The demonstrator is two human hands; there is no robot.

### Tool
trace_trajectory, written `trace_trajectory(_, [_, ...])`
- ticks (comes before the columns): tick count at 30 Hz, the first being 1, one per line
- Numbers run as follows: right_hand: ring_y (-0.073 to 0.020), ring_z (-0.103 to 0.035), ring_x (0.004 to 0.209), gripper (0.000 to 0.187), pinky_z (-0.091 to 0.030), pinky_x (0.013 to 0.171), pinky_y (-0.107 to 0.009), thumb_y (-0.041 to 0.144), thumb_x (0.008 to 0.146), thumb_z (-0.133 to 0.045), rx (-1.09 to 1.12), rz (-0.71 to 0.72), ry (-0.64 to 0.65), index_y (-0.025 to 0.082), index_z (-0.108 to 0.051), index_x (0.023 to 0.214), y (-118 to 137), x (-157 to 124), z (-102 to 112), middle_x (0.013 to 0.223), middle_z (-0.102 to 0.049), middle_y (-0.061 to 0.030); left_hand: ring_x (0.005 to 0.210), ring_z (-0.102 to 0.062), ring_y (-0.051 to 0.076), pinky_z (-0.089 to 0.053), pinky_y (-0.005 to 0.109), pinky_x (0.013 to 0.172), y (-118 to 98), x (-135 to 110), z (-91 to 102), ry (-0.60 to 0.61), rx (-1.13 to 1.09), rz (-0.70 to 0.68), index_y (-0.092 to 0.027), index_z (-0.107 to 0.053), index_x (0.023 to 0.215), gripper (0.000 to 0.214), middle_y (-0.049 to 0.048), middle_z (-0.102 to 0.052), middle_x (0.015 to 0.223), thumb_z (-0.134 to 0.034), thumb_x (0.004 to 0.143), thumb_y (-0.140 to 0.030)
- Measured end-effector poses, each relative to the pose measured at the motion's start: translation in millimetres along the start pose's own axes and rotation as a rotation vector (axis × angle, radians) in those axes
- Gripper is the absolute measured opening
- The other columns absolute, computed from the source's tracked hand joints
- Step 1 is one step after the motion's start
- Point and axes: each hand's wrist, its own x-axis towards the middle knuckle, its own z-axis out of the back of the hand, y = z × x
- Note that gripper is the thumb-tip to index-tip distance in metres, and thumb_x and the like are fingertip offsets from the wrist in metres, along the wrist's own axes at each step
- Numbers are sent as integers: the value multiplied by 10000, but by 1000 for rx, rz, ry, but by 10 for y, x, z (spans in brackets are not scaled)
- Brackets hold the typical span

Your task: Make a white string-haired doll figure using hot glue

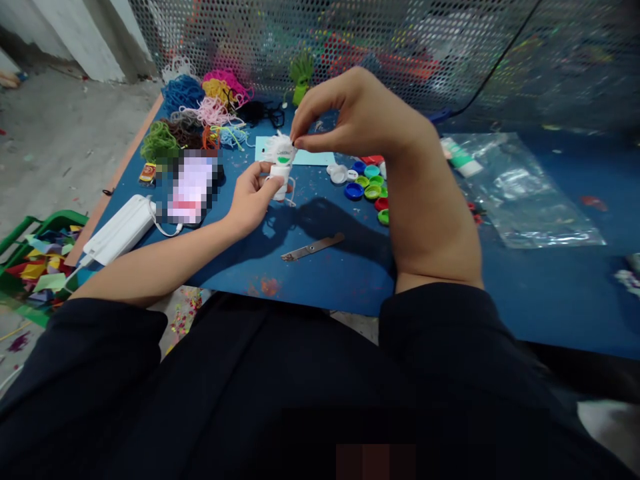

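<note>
My left hand (pixel 257 197) is closed round a small white figure (pixel 280 175) that looks built from bottle caps, with white yarn-like strands on top and a green printed mark on its front. Thin white strips stick out at its side. Above it, the thumb and forefinger of my right hand (pixel 333 120) pinch together at the figure's upper right edge. A tiny dark speck shows at those fingertips, too small to name. Behind the figure lies a light blue card (pixel 313 157). On the table in front is a flat metal blade (pixel 313 247).
Coloured yarn bundles (pixel 215 100) lie at the back left, near a green figure (pixel 301 77). A phone (pixel 193 187) and white power bank (pixel 120 230) lie left. Bottle caps (pixel 373 192), a plastic bag (pixel 535 193) and a tube (pixel 463 158) lie right. A green crate (pixel 30 230) stands below.
</note>
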Motion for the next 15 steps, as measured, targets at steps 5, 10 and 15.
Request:
trace_trajectory(5, [-223,-733,893,95,-575,846,-372,403,847,-770,4,20,2,321,-790,803,-4,-1,-5,918,-798,-29,834,-759,222,-587,333,774,4,6,3,-11,-17,23,-184,-622,1026,234,74,-716,841,-755,917,-342])
trace_trajectory(10, [-221,-738,910,144,-561,856,-374,361,903,-739,-1,67,20,242,-817,881,-7,-28,20,949,-795,-61,725,-722,190,-594,346,754,114,66,54,42,18,-66,-182,-613,1045,294,67,-731,839,-738,920,-417])
trace_trajectory(15, [-187,-749,877,89,-572,832,-315,310,866,-763,-10,59,8,251,-823,896,-91,-11,11,919,-816,-34,751,-737,202,-607,358,748,227,129,110,72,44,-95,-193,-599,1053,363,65,-729,852,-753,923,-495])
